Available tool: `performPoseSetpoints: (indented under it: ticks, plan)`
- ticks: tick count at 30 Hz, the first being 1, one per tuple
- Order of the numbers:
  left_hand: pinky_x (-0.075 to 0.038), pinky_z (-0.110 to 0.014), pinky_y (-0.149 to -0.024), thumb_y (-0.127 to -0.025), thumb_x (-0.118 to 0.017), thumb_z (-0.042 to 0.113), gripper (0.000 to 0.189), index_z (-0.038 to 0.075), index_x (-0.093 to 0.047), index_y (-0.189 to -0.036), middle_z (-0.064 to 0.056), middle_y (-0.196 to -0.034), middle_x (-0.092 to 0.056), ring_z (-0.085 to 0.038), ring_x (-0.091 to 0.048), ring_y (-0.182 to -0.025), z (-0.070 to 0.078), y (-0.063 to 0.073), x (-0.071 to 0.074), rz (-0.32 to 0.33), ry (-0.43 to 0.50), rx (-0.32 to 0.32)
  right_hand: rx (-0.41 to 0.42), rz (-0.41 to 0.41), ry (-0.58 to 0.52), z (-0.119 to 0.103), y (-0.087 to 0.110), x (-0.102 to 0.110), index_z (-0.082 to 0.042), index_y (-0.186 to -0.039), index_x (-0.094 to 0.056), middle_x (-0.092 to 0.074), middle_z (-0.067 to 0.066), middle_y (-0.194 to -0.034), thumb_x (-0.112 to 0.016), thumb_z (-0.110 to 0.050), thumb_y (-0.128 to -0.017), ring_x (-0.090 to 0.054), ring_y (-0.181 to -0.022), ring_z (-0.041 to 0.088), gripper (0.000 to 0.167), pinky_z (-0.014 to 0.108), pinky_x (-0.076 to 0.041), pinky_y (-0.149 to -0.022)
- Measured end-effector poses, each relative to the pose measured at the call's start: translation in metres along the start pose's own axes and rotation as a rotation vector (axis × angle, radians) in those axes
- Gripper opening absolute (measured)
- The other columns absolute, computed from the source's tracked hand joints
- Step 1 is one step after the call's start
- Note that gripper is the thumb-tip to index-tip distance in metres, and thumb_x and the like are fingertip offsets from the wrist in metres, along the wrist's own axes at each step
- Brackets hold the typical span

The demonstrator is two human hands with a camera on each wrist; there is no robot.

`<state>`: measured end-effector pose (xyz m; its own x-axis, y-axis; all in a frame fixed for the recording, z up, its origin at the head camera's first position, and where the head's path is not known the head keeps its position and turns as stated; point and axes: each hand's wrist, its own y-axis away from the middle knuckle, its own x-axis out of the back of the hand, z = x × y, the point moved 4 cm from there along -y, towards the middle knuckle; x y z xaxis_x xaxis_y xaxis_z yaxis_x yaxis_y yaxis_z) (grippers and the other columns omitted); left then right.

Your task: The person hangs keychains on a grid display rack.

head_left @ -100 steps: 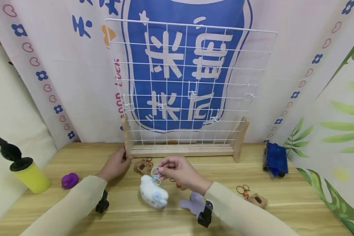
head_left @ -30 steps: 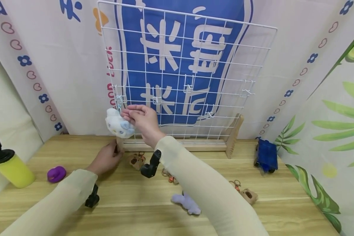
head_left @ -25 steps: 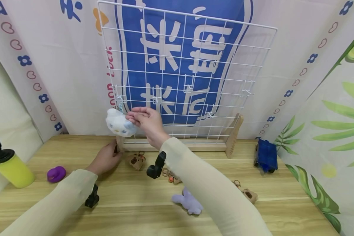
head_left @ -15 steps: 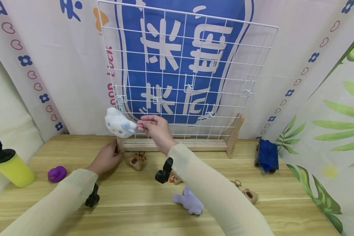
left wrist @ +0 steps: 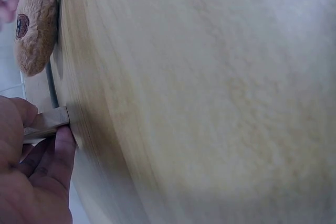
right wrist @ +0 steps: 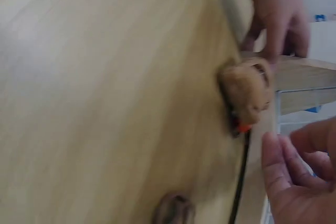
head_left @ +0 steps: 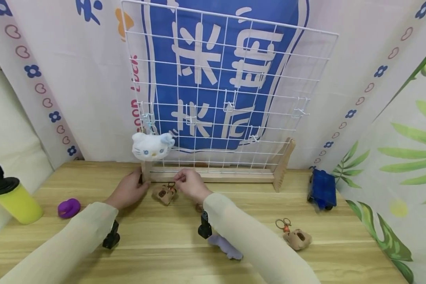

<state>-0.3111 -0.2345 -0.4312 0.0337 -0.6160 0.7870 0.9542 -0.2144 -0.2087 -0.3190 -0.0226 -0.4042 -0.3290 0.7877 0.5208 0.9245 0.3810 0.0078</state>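
Leftmost brown plush (head_left: 162, 194) has room in front, rack base (head_left: 230, 178) behind.

Booth-like nook, printed curtains (head_left: 96, 79), wire rack (head_left: 218, 90)

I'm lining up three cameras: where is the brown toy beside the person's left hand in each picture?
Head: the brown toy lies below and left of centre, just right of the left hand.
Left wrist: the brown toy is at the upper left, above that hand.
Right wrist: the brown toy is right of centre, blurred, below that hand.
Shared landmark: that hand gripping the wooden foot.
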Motion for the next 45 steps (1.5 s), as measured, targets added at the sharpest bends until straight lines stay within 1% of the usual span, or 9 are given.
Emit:
performPoseSetpoints:
  ticks: [3, 9, 13, 16, 19, 24, 31, 39, 45]
  plan:
    - [-0.058, -0.06, -0.092, -0.103, -0.058, 0.008, 0.06, -0.019, -0.034, -0.15, -0.041, -0.129, -0.061, -0.053, -0.065, -0.116, 0.001, 0.0, 0.001, -0.005, 0.003, 0.009, 0.031, -0.038, 0.132, 0.007, 0.001, -0.006, 0.007, -0.117, -0.069, -0.072, 0.022, -0.117, -0.056, 0.007, -0.098, -0.068, -0.111, 0.033, 0.023, 0.037, -0.058, -0.094]
    - [-0.058, -0.06, -0.092, -0.102, -0.06, 0.008, 0.058, -0.019, -0.036, -0.147, -0.04, -0.126, -0.062, -0.052, -0.066, -0.114, 0.002, -0.001, 0.001, -0.008, -0.007, 0.011, 0.082, -0.08, 0.22, 0.012, 0.001, -0.016, 0.007, -0.12, -0.069, -0.072, 0.022, -0.118, -0.058, 0.013, -0.093, -0.069, -0.114, 0.033, 0.03, 0.035, -0.057, -0.097]
    - [-0.058, -0.059, -0.09, -0.102, -0.061, 0.008, 0.057, -0.018, -0.037, -0.146, -0.039, -0.124, -0.064, -0.05, -0.067, -0.111, 0.003, -0.001, 0.002, -0.001, -0.01, 0.007, 0.126, -0.073, 0.267, 0.01, 0.0, -0.019, 0.008, -0.12, -0.069, -0.073, 0.022, -0.116, -0.065, 0.01, -0.091, -0.07, -0.108, 0.029, 0.03, 0.028, -0.056, -0.091]
    - [-0.058, -0.058, -0.089, -0.102, -0.061, 0.009, 0.056, -0.018, -0.038, -0.146, -0.038, -0.122, -0.064, -0.049, -0.067, -0.11, 0.003, -0.001, 0.002, 0.002, -0.014, 0.005, 0.148, -0.047, 0.315, 0.008, 0.0, -0.021, 0.007, -0.116, -0.071, -0.074, 0.02, -0.108, -0.071, 0.005, -0.089, -0.067, -0.093, 0.022, 0.027, 0.022, -0.052, -0.08]
    - [-0.058, -0.059, -0.09, -0.102, -0.06, 0.009, 0.057, -0.018, -0.038, -0.146, -0.039, -0.123, -0.064, -0.05, -0.067, -0.111, 0.003, -0.001, 0.003, 0.003, -0.016, 0.005, 0.137, -0.018, 0.382, 0.007, 0.0, -0.024, 0.003, -0.112, -0.072, -0.073, 0.014, -0.101, -0.073, -0.002, -0.091, -0.059, -0.086, 0.017, 0.022, 0.022, -0.048, -0.077]
    - [-0.058, -0.059, -0.091, -0.102, -0.06, 0.009, 0.056, -0.018, -0.038, -0.146, -0.04, -0.126, -0.063, -0.05, -0.067, -0.113, 0.004, -0.001, 0.003, 0.008, -0.018, 0.007, 0.073, 0.01, 0.463, 0.006, 0.001, -0.028, -0.005, -0.107, -0.072, -0.07, 0.007, -0.104, -0.074, -0.013, -0.095, -0.057, -0.098, 0.018, 0.015, 0.027, -0.049, -0.085]
    - [-0.056, -0.062, -0.095, -0.102, -0.059, 0.009, 0.059, -0.018, -0.035, -0.149, -0.042, -0.131, -0.06, -0.054, -0.064, -0.118, 0.005, -0.001, 0.004, 0.008, -0.033, 0.011, 0.044, -0.008, 0.392, 0.009, 0.0, -0.026, -0.002, -0.099, -0.065, -0.063, 0.008, -0.1, -0.074, -0.011, -0.09, -0.05, -0.093, 0.016, 0.015, 0.026, -0.046, -0.081]
    - [-0.055, -0.063, -0.096, -0.102, -0.059, 0.009, 0.059, -0.019, -0.035, -0.149, -0.042, -0.131, -0.059, -0.055, -0.063, -0.119, 0.005, 0.0, 0.001, 0.008, -0.036, 0.01, 0.036, -0.063, 0.243, 0.008, 0.011, -0.024, -0.002, -0.104, -0.055, -0.058, 0.006, -0.094, -0.075, -0.003, -0.092, -0.047, -0.08, 0.012, 0.023, 0.024, -0.043, -0.073]
    - [-0.054, -0.063, -0.098, -0.103, -0.058, 0.01, 0.057, -0.018, -0.037, -0.148, -0.042, -0.133, -0.059, -0.055, -0.063, -0.12, 0.003, 0.0, -0.001, 0.005, -0.038, 0.024, 0.037, -0.054, 0.197, 0.014, 0.012, -0.025, 0.0, -0.108, -0.062, -0.067, 0.01, -0.097, -0.068, 0.006, -0.093, -0.052, -0.081, 0.009, 0.016, 0.02, -0.045, -0.072]
